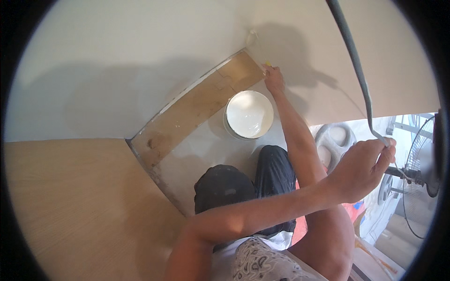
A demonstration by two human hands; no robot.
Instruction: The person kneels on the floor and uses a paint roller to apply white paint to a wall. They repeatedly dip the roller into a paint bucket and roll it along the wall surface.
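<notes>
My right hand reaches forward, closed on a slim painting tool with a yellow part. The tool's thin wire-like shaft runs up to a small pale head at the wall corner; the head's exact kind cannot be told. My left arm crosses in front of my body to the right. There my left hand pinches a grey cable that hangs from above. A round bucket of white paint stands on the floor just before my knees, below and left of my right hand.
Pale walls meet beyond the bucket, with a tan strip along the floor's edge. A wood-grain panel lies left. At the right are a grey spoked base, a wire-caged fan, loose cables and red material.
</notes>
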